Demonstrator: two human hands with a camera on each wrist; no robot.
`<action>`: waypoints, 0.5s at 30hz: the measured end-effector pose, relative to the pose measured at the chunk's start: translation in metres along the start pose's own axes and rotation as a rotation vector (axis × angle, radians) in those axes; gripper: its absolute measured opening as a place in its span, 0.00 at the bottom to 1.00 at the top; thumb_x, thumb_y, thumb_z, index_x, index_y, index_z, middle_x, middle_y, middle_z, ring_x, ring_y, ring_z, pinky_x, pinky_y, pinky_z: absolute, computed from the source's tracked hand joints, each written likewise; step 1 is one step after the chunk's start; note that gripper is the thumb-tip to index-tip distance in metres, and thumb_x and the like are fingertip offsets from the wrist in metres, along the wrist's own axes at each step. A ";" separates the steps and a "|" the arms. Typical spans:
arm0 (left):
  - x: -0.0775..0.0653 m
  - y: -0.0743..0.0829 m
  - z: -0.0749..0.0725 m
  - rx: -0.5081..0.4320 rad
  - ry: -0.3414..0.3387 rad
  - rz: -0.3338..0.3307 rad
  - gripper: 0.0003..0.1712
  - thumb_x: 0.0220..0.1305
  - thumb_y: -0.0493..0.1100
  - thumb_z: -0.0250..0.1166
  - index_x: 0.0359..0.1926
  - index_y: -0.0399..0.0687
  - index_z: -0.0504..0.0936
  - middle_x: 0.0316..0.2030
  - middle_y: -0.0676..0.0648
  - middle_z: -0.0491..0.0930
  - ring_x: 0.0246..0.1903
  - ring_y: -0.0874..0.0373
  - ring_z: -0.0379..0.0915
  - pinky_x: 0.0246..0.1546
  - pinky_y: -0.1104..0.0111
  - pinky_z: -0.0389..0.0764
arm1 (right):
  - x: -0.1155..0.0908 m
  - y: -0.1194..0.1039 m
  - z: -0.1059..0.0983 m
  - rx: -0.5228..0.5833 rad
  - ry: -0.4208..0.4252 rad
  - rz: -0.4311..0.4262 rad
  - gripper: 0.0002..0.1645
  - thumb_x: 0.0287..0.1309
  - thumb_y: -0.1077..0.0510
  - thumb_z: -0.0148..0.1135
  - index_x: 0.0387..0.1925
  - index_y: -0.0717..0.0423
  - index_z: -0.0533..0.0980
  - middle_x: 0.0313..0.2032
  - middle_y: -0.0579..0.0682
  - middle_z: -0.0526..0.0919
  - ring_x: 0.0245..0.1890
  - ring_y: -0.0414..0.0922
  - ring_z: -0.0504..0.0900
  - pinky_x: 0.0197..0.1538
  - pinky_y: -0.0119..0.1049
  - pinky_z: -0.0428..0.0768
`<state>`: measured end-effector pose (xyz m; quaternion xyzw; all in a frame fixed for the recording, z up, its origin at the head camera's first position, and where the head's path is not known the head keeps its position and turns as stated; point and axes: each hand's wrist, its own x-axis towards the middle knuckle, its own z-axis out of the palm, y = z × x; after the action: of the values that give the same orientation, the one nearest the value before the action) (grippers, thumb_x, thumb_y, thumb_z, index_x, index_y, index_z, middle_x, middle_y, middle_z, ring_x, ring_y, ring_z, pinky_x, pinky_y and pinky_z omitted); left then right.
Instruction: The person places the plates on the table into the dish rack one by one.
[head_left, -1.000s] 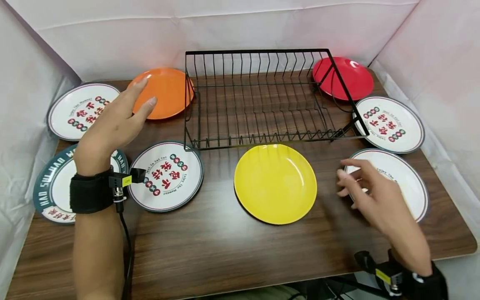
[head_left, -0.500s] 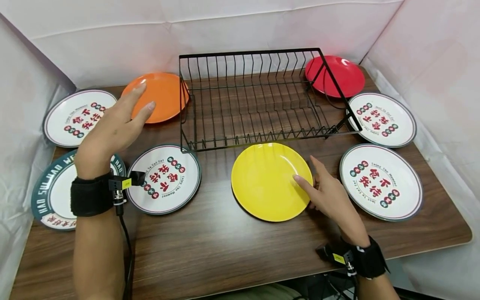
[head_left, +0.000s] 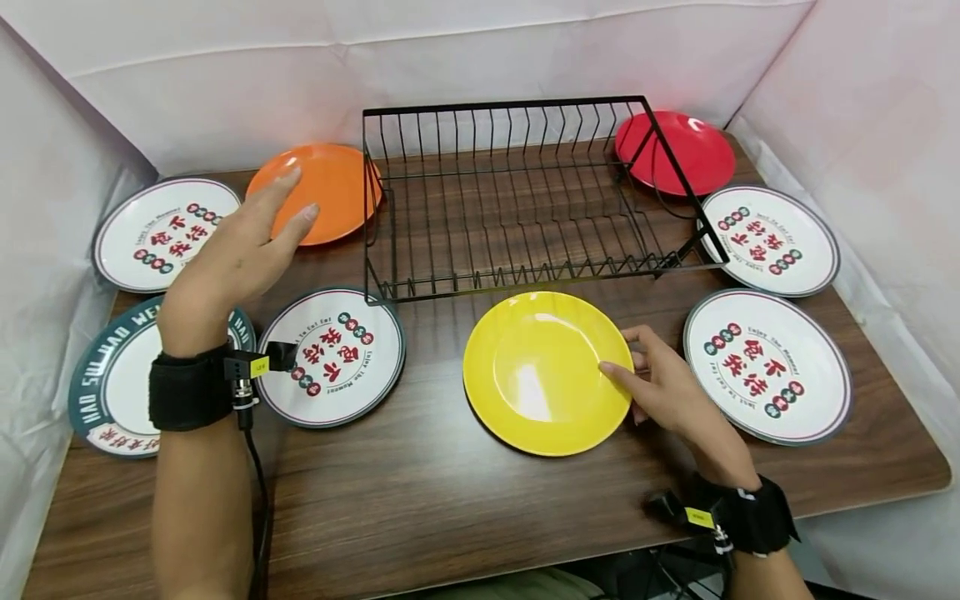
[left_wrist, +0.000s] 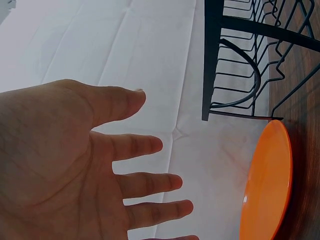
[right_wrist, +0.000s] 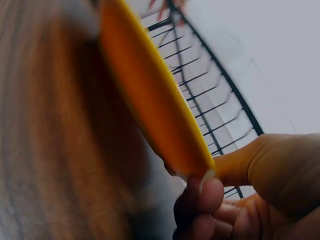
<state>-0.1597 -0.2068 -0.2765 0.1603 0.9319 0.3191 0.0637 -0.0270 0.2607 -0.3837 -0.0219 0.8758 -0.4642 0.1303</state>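
A yellow plate [head_left: 540, 375] is in front of the black wire dish rack [head_left: 510, 192]. My right hand [head_left: 667, 387] pinches its right rim, thumb on top and fingers underneath. In the right wrist view the yellow plate [right_wrist: 150, 95] appears edge-on and tilted, its rim between thumb and fingers. Raised on the left, my left hand [head_left: 232, 250] holds nothing, its fingers straight and spread in the left wrist view. An orange plate [head_left: 330, 196] lies just beyond its fingertips, left of the rack.
White printed plates [head_left: 330, 358] [head_left: 768, 367] lie on both sides of the wooden table [head_left: 420, 508]. A plate with a green rim [head_left: 112, 375] is partly behind the left wrist. A red plate [head_left: 682, 154] lies at the rack's back right corner. White cloth walls surround the table.
My right hand has moved left from beside the right-hand white plate to the yellow plate and taken hold of its rim. The left hand has stayed nearly still.
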 end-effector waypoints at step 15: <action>0.002 -0.006 -0.002 0.006 -0.004 -0.039 0.39 0.80 0.60 0.41 0.82 0.54 0.41 0.81 0.48 0.41 0.79 0.46 0.34 0.75 0.44 0.40 | -0.040 -0.042 -0.093 0.220 -0.160 -0.287 0.22 0.72 0.76 0.45 0.63 0.62 0.67 0.30 0.58 0.88 0.18 0.51 0.85 0.20 0.41 0.81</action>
<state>-0.1638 -0.2111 -0.2788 0.1429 0.9357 0.3146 0.0712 -0.0149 0.3187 -0.2916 -0.1688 0.7945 -0.5678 0.1335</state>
